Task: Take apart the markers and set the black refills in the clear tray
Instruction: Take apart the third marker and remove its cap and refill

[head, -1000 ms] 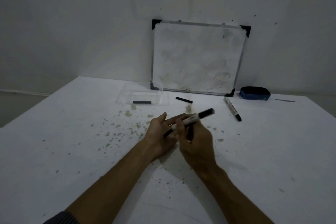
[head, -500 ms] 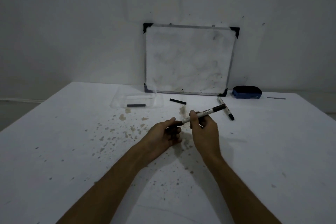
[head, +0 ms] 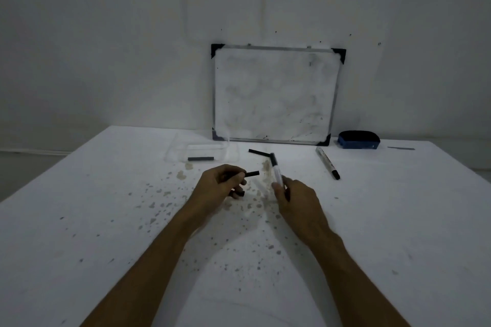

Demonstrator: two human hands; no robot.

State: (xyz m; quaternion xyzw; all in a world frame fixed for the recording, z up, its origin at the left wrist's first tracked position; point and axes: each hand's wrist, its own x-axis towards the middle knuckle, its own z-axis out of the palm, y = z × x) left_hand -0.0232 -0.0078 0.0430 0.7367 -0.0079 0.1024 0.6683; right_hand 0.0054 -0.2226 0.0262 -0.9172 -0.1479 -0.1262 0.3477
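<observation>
Over the desk (head: pixel 398 220), the left hand (head: pixel 220 188) gripped a black refill (head: pixel 251 174) while the right hand (head: pixel 297 198) clutched the marker barrel (head: pixel 276 171), the clear tray (head: pixel 202 151) lying far left with one refill (head: pixel 200 159) inside.

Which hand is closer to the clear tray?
The left hand. It sits just in front of the clear tray, a bit to its right. The right hand is farther off to the right.

Your one camera sits on your head | looks forward and down | close over the tabletop (head: pixel 79 220) | the wall (head: pixel 106 48) is far ahead.
</observation>
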